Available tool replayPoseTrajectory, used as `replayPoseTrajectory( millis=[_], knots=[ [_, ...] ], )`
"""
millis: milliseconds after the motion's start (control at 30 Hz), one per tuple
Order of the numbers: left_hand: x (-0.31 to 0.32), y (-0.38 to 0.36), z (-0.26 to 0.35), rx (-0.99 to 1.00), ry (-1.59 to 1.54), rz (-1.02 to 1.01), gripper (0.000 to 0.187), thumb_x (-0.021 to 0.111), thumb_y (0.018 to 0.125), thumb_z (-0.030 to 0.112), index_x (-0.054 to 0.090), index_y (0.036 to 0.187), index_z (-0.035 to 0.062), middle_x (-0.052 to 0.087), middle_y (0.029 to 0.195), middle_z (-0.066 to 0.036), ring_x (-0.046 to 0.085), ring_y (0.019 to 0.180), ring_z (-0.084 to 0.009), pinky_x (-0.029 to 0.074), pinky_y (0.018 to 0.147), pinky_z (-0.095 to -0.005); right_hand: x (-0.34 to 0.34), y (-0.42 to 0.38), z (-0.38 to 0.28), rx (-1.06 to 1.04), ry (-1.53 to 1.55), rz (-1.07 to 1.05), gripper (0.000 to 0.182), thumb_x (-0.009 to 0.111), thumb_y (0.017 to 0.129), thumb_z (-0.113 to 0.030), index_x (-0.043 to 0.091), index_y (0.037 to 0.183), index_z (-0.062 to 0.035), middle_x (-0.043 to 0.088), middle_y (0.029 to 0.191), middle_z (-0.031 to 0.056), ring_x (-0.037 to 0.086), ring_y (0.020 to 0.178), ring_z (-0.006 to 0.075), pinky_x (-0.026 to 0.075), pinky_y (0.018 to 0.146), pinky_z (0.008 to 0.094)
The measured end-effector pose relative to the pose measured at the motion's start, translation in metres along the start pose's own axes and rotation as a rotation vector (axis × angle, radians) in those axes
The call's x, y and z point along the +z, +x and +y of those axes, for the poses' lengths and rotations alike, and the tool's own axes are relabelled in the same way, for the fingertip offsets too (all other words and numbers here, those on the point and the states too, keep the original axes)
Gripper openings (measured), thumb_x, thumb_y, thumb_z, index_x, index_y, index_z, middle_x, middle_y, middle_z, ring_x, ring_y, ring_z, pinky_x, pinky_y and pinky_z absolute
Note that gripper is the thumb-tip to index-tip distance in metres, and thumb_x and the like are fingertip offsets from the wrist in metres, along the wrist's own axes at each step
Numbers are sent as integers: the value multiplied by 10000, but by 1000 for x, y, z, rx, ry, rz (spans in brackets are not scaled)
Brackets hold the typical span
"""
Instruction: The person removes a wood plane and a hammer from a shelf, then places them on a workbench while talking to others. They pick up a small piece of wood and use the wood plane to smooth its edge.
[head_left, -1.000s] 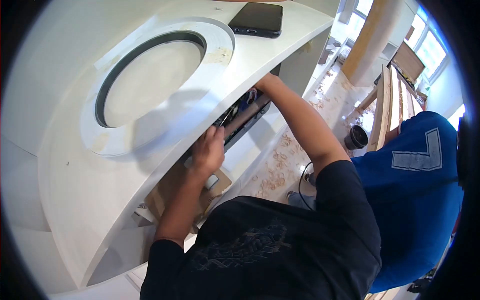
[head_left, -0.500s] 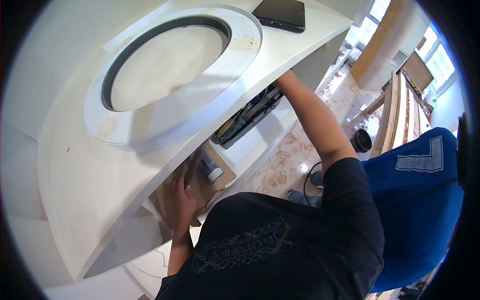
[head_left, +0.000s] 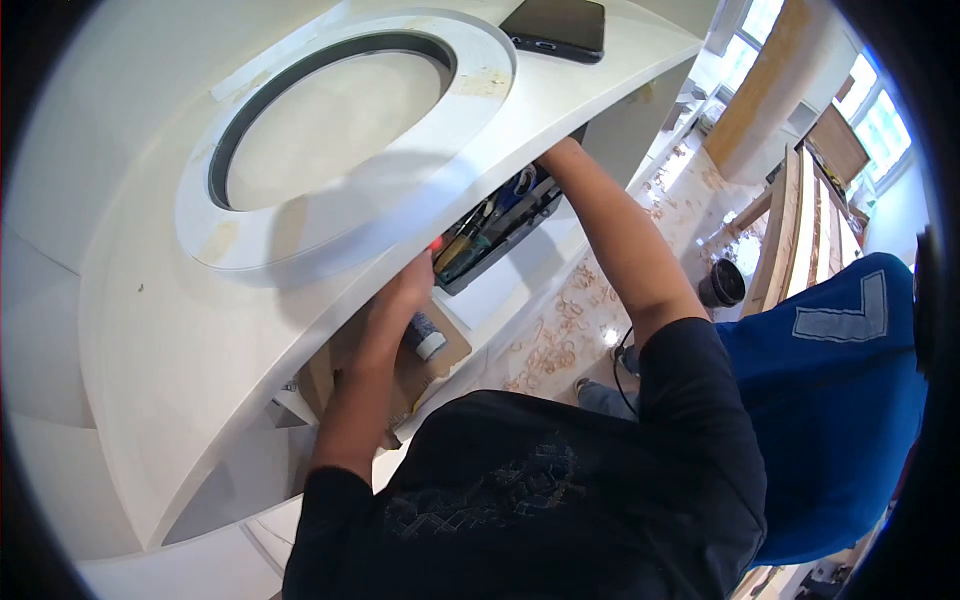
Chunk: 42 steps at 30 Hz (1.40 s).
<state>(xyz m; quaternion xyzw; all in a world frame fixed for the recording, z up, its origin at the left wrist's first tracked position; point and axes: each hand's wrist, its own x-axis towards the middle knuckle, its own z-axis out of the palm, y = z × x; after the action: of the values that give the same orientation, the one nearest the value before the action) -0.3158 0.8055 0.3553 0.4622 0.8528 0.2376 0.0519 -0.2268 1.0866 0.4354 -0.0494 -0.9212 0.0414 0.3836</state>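
Note:
My left hand (head_left: 408,284) reaches under the edge of the white curved counter (head_left: 130,350), at the near end of a dark tool tray (head_left: 500,245). A small red spot shows at its fingertips, and its fingers are mostly hidden. My right hand (head_left: 560,152) is at the tray's far end, its fingers covered by the counter. Screwdriver-like tools and blue-handled scissors (head_left: 525,181) lie in the tray. Below my left wrist is a cardboard box (head_left: 445,362) with a dark cylinder with a white end (head_left: 426,338).
A white ring (head_left: 490,85) and a black phone (head_left: 556,28) lie on the counter. At the right are a person in a blue top (head_left: 820,420), a black bucket (head_left: 722,284) and long boards (head_left: 797,230). Wood shavings (head_left: 560,335) cover parts of the floor.
My left hand has moved up and right, from over the cardboard box to the tool tray. My right hand has shifted slightly left. More of the blue-handled scissors shows.

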Motion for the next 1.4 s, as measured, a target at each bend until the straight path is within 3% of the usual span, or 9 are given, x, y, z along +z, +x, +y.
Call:
replayPoseTrajectory(
  millis=[233,467,667,833,967,1167,1267,1367,1400],
  knots=[
    [38,84,5,-22,550,-419,304,632,901,240,669,1131,44,685,1169,-185,641,1131,-344,501,970,-437,-14,-3,-14,168,133,-24,385,613,869,-214,641,1219,-58,619,1275,199,573,1189,383,460,1018,430],
    [4,71,20,-22,249,-241,265,701,827,273,673,1016,90,688,1140,-154,649,1080,-352,514,919,-465,-16,-1,-12,96,-58,-29,387,609,863,-228,647,1211,-62,620,1274,196,575,1189,378,464,1015,435],
    [-17,75,32,232,322,176,287,680,806,315,663,990,95,702,1042,-148,663,993,-358,519,881,-472,-15,7,-16,79,-110,-47,389,597,840,-190,655,1200,-55,621,1278,196,575,1196,372,455,1024,429],
    [-26,63,20,228,291,307,298,683,804,335,666,946,74,703,1021,-149,668,980,-351,524,859,-464,-25,14,-26,160,-102,-156,436,598,833,-186,632,1244,-45,600,1305,217,552,1226,382,426,1059,436],
    [-52,33,15,274,146,399,359,704,792,370,678,988,71,701,1043,-153,659,994,-366,519,866,-458,-3,11,-7,22,-67,56,470,595,842,-196,602,1288,-47,574,1340,220,527,1254,391,402,1085,448],
    [-114,-51,19,96,82,455,469,748,775,413,686,1092,73,696,1064,-161,652,983,-378,511,874,-455,-17,13,-13,46,0,10,446,626,864,-230,612,1274,-56,585,1326,212,544,1235,377,416,1067,445],
    [-121,-107,22,16,169,692,449,824,727,329,699,1058,53,698,1004,-158,678,819,-306,543,778,-406,-16,-1,1,121,-4,-77,395,671,863,-302,666,1200,-96,651,1201,194,615,1119,368,479,969,449],
    [-144,-155,40,-299,-97,388,403,861,688,219,704,1009,33,686,919,-125,643,721,-199,541,708,-328,-39,-29,-12,196,51,-205,337,701,860,-343,711,1111,-119,694,1076,163,661,994,359,524,859,447],
    [-141,-167,34,-224,-175,390,389,858,686,200,703,998,27,680,898,-112,630,718,-181,536,698,-312,-48,-41,-22,212,92,-238,318,709,859,-350,723,1082,-124,704,1039,151,673,954,355,535,824,445]
  ],
)
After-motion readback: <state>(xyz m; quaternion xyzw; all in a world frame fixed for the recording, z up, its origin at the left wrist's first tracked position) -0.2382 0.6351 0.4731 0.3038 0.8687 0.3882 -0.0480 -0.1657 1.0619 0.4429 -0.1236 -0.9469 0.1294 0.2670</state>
